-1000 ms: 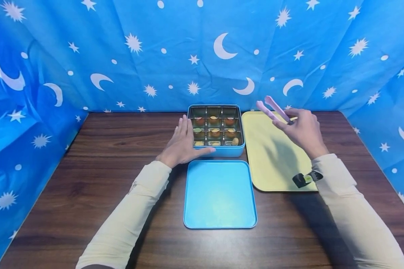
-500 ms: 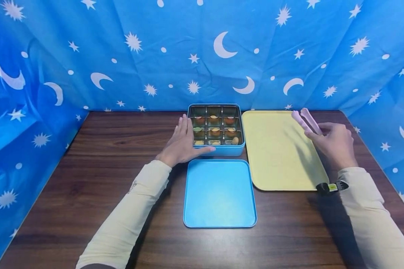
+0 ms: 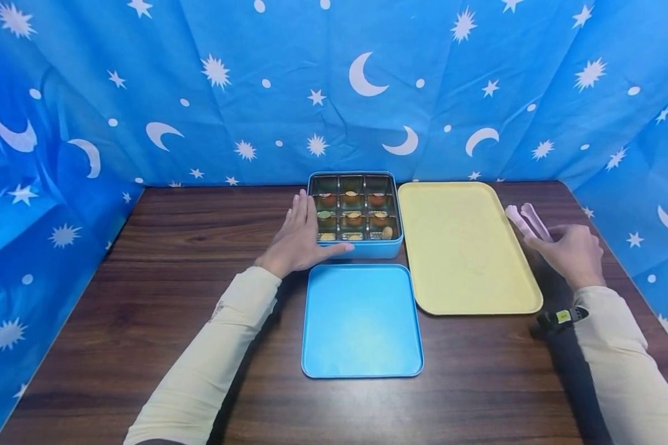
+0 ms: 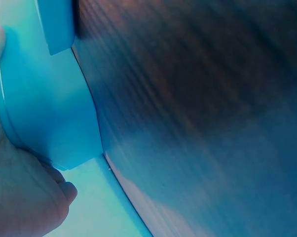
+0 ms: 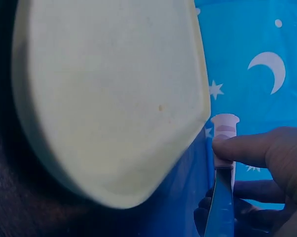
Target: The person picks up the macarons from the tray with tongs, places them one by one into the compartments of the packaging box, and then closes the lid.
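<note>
My left hand (image 3: 296, 242) lies against the near left corner of a blue square tin (image 3: 374, 250). Its fingers run straight along the left wall and the thumb crosses the front rim. Inside the tin, a divided insert has compartments with small items too small to identify; a tan oval piece (image 3: 387, 233) sits in the front right one. My right hand (image 3: 574, 254) pinches pink-tipped tongs (image 3: 529, 221) just right of the yellow tray, tips pointing away from me and slightly apart. In the right wrist view, the thumb presses on the tongs (image 5: 224, 129) near their pale end.
A yellow tray (image 3: 467, 247) lies right of the tin, with only a tiny speck on its surface in the right wrist view. In front of the tin lies a flat blue lid (image 3: 363, 321). Blue star-patterned cloth (image 3: 289, 80) walls the back and sides of the wooden table (image 3: 161, 259).
My right hand has carried the tongs rightward, toward me and lower, from above the yellow tray to beside its right edge. The left hand stays at the tin.
</note>
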Motion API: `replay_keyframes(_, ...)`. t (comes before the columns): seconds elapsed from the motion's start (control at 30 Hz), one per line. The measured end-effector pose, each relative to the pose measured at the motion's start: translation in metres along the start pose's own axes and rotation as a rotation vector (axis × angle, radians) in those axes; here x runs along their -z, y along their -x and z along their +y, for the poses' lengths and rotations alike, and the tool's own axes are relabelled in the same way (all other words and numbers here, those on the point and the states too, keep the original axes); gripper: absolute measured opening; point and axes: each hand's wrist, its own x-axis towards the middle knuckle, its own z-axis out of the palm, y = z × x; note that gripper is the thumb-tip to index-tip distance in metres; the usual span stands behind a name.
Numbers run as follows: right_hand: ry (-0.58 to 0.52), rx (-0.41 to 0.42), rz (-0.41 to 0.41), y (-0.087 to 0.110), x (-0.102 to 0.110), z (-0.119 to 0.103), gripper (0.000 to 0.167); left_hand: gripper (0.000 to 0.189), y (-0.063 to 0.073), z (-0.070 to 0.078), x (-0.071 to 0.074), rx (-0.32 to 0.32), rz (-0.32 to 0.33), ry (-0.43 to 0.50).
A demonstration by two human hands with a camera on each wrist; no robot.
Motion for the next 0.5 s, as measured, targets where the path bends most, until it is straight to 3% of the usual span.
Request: replay_keyframes(0.5, 0.019, -0.052, -0.033, 0.0015, -0.0074, 0.0108, 0.069, 0.135, -0.0024, -0.0030, -0.0026, 0.009, 0.002, 0.000)
